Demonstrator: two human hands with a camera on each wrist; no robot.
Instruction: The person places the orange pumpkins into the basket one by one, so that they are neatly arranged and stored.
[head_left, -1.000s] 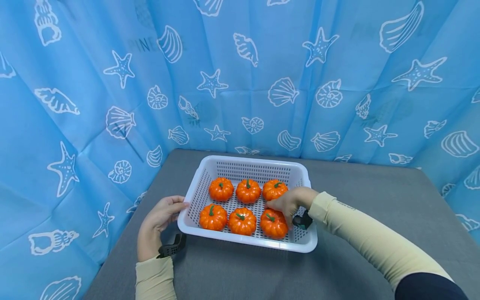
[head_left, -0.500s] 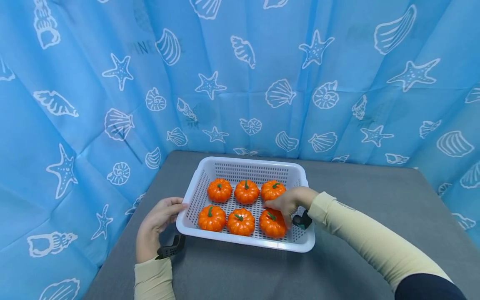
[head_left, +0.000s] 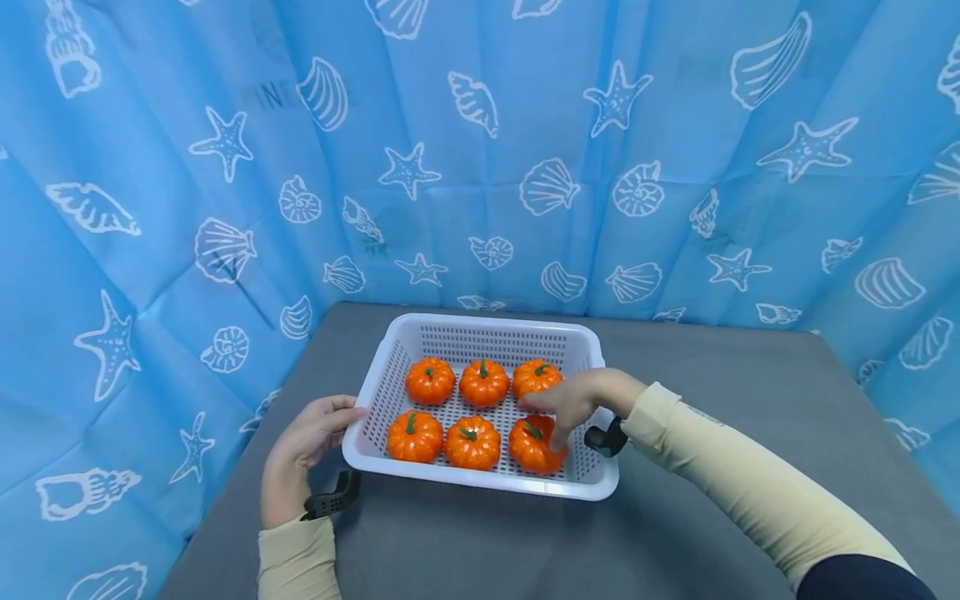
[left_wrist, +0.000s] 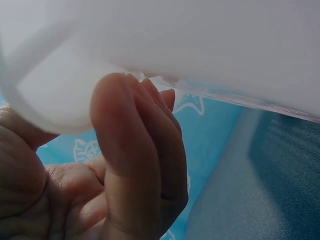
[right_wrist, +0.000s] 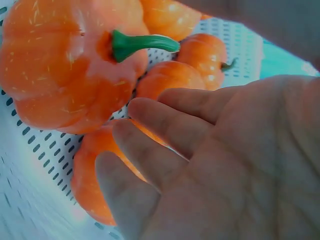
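Note:
A white perforated plastic basket (head_left: 480,477) holds several orange pumpkins with green stems, set in two rows. My left hand (head_left: 309,433) grips its left rim; in the left wrist view, the fingers (left_wrist: 122,130) curl up against the blurred white wall. My right hand (head_left: 576,402) is inside the basket's right end, over the front right pumpkin (head_left: 531,450). In the right wrist view that pumpkin (right_wrist: 65,70) lies beside the hand (right_wrist: 215,150), whose fingers are extended and apart. The back right pumpkin (head_left: 534,377) is partly behind the fingers. Whether any fingertip touches a pumpkin, I cannot tell.
The basket stands on a grey cloth-covered table (head_left: 720,400). A blue curtain (head_left: 487,167) with white shell and starfish prints hangs behind and to the left. Dark camera straps are on both wrists.
My right hand has shifted slightly left and its fingers have loosened around the front right pumpkin. The left hand keeps its grip on the rim. The head view has turned slightly.

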